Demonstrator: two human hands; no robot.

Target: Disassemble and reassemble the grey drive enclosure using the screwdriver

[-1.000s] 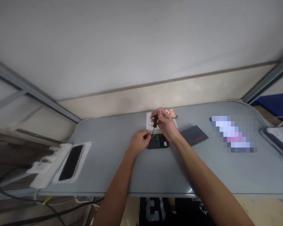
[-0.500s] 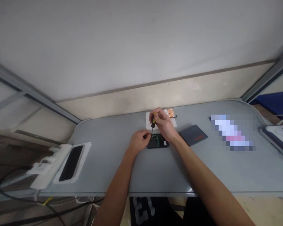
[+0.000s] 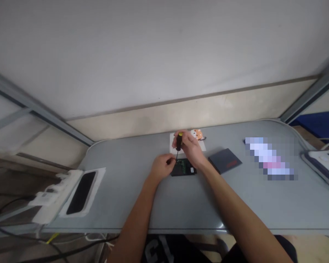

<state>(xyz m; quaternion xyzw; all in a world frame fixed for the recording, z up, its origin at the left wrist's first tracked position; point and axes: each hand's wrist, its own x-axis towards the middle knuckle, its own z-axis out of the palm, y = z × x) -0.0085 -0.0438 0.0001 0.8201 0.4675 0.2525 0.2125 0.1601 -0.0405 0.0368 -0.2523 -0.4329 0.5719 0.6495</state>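
Observation:
My right hand (image 3: pixel 193 148) is closed around a screwdriver (image 3: pixel 179 142) with a dark handle and a yellow end. The shaft points down to the upper left part of a green circuit board (image 3: pixel 184 166), which lies in a flat black case (image 3: pixel 178 171) on the table. Beside the screwdriver's tip, my left hand (image 3: pixel 161 167) rests at the case's left edge with its thumb and forefinger pinched together. Whether it grips the case or a small part I cannot make out. To the right lies a flat dark grey panel (image 3: pixel 225 160) with red marking.
Behind the case are a white sheet (image 3: pixel 173 147) and an orange-and-white animal-faced item (image 3: pixel 197 134). A blurred-out device (image 3: pixel 271 159) and a white device (image 3: pixel 326 166) lie on the right. A black phone-like slab (image 3: pixel 81 191) and a plugged power strip (image 3: pixel 59 197) are at left.
The screwdriver stands slightly more upright, and my right hand has shifted a little around its handle. My left hand keeps its place at the case. The whole view has tilted slightly.

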